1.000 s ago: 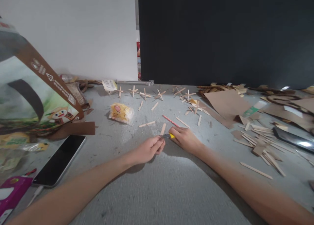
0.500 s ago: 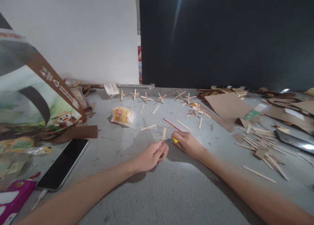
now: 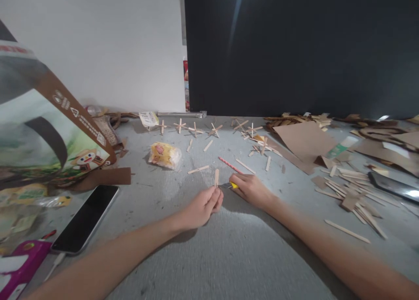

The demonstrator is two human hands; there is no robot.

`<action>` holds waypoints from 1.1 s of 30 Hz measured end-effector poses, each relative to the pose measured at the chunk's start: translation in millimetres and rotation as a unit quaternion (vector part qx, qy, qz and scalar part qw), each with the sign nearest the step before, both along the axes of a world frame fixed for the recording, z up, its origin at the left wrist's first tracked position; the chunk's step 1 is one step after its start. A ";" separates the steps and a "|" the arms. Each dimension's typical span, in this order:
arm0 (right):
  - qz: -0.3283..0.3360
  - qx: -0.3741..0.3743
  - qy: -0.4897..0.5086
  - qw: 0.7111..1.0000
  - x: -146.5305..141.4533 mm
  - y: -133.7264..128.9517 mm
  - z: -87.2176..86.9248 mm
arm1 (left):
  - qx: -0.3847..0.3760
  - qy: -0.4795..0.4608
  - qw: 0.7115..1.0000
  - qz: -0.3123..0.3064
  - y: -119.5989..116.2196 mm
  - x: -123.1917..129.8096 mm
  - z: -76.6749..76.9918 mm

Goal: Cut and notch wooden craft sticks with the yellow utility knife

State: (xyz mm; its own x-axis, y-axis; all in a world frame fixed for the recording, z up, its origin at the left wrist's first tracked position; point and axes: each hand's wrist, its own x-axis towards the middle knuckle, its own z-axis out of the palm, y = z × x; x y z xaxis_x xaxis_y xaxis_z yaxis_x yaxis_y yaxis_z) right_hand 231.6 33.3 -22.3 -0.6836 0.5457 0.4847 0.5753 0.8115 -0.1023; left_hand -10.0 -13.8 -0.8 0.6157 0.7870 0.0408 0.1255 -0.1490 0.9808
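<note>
Near the middle of the grey table (image 3: 196, 265), my left hand (image 3: 206, 205) pinches the lower end of a wooden stick (image 3: 216, 177), which points up and away from me. My right hand (image 3: 250, 188) is closed around a yellow-handled tool (image 3: 234, 185), whose grey end reaches left to the stick just above my left fingertips. Most of the handle is hidden in my fingers. A red striped straw (image 3: 229, 164) lies just beyond my right hand, with a loose stick (image 3: 245, 166) beside it. Another stick (image 3: 198, 170) lies beyond my left hand.
Crossed-stick pieces (image 3: 195, 129) stand in a row at the back. A yellow packet (image 3: 164, 155) is left of centre. At left are a phone (image 3: 85, 219), a magenta object (image 3: 28, 265) and a large bag (image 3: 36, 129). Stick piles (image 3: 363, 212), cardboard (image 3: 303, 143) and a glue stick (image 3: 342, 147) lie right.
The held stick has shifted slightly left and stands more upright. The grey end of the tool still meets it, and both hands keep their grip.
</note>
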 end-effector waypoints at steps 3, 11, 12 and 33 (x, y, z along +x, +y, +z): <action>0.000 -0.006 -0.002 1.000 -1.0 0.0 0.1 | 0.004 -0.001 1.000 -0.010 1.3 -0.5 -0.4; 0.005 -0.016 -0.003 1.000 -3.1 -1.1 4.7 | 0.015 0.014 1.000 -0.017 2.6 -1.5 0.4; 0.007 -0.018 -0.004 1.000 -3.6 -1.6 5.1 | 0.013 0.019 1.000 -0.021 2.7 -1.6 0.4; 0.001 0.005 0.006 1.000 -6.6 -3.1 0.9 | 0.002 0.028 0.999 -0.030 7.6 -1.2 -4.4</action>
